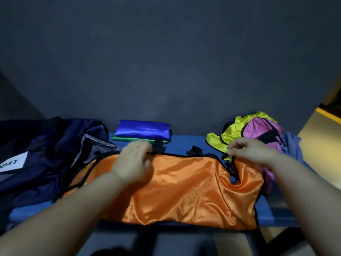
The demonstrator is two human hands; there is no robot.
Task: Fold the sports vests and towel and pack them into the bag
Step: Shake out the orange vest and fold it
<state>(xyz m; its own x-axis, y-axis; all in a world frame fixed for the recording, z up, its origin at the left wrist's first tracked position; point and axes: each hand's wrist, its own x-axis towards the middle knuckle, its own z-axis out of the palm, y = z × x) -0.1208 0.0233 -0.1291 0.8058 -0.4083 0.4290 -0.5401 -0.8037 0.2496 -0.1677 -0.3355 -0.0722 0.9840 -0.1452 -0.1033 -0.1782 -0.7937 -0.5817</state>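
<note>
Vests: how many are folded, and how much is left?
Done: blue vest and green vest, stacked folded. Orange vest lies spread, left hand and right hand at its top edge. Yellow vest, pink vest and a grey-blue cloth wait crumpled; nothing visibly packed in the bag.

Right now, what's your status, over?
Right hand pinches orange vest at far edge; left hand on it, blurred, grip unclear. Vest spread out, not yet folded. Yellow vest and pink vest heaped right, bag left; nothing in the way.

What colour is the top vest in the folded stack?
Shiny blue; the top vest lies on a green vest. Head view.
</note>
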